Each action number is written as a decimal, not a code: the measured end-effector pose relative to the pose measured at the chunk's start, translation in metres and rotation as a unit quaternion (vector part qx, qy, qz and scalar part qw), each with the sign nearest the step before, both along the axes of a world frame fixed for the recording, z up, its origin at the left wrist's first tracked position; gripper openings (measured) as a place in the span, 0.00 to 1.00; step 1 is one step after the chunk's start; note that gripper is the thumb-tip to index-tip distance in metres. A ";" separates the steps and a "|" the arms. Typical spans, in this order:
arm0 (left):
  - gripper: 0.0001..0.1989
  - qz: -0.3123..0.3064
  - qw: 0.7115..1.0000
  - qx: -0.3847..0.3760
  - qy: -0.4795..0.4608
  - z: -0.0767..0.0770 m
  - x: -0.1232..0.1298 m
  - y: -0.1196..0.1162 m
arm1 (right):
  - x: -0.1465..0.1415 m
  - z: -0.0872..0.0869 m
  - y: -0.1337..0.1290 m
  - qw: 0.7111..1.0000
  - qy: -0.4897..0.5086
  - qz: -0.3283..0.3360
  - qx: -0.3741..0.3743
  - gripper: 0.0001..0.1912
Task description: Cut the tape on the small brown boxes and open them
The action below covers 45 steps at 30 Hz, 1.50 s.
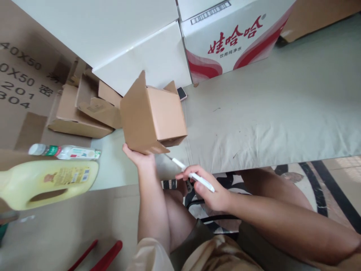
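In the head view, a small brown cardboard box point(169, 113) is tilted above the cloth-covered surface, with flaps sticking out at both ends. My left hand point(143, 158) grips the box from below at its lower left edge; some of its fingers are hidden behind the cardboard. Wrapped in my right hand point(210, 188) is a slim white utility knife point(182, 165). Its thin grey tip points up and left, close to the lower flap of the box. Whether the tip touches the flap I cannot tell.
Opened cardboard boxes point(81, 116) stand at the left. Nearer are a clear bottle point(76, 152) and a pale yellow jug point(64, 178). White cartons point(228, 41) line the back. Behind the held box lies a phone point(182, 93). The surface's front edge is above my knees.
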<state>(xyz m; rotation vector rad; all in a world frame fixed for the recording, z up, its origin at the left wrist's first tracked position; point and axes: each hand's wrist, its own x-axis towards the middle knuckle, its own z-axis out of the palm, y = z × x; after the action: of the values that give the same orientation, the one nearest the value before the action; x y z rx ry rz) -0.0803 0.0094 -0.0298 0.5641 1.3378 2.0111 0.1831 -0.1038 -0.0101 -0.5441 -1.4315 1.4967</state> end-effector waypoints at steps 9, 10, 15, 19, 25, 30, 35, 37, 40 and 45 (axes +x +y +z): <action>0.23 0.053 0.994 0.007 -0.095 0.006 0.003 -0.002 | 0.067 -0.004 0.071 0.878 -0.334 -0.261 0.225 0.14; 0.23 0.044 0.995 0.006 -0.089 0.005 0.005 -0.002 | 0.073 -0.009 0.082 0.848 -0.402 -0.285 0.197 0.16; 0.24 0.073 0.996 -0.020 -0.041 0.001 0.021 0.000 | 0.084 -0.031 0.101 0.738 -0.594 -0.298 0.113 0.29; 0.24 0.059 0.997 -0.036 0.022 0.002 0.044 -0.003 | 0.080 -0.035 0.096 0.726 -0.598 -0.312 0.134 0.35; 0.28 -0.153 0.967 -0.109 0.173 0.004 0.050 -0.020 | 0.079 -0.043 0.104 0.827 -0.469 -0.248 0.183 0.40; 0.32 -0.168 0.968 -0.091 0.163 0.003 0.049 -0.027 | 0.072 -0.040 0.107 0.884 -0.335 -0.303 0.121 0.39; 0.27 -0.210 0.962 -0.095 0.144 0.000 0.061 -0.028 | 0.055 -0.036 0.107 0.881 -0.261 -0.396 0.008 0.38; 0.22 -0.171 0.973 -0.063 0.145 -0.004 0.062 -0.026 | 0.055 -0.037 0.109 0.884 -0.226 -0.408 0.032 0.38; 0.18 -0.163 0.969 -0.033 0.181 -0.008 0.055 -0.023 | 0.062 -0.040 0.114 0.884 -0.223 -0.400 0.098 0.27; 0.53 -0.362 0.900 -0.053 0.238 -0.006 0.034 -0.029 | 0.076 -0.040 0.119 0.888 -0.214 -0.377 0.153 0.12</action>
<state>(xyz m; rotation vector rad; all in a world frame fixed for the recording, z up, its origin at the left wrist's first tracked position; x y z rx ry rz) -0.0460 -0.0195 -0.0362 1.3384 1.2273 1.2168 0.2592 0.0156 -0.0503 -1.1211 -1.4905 0.5324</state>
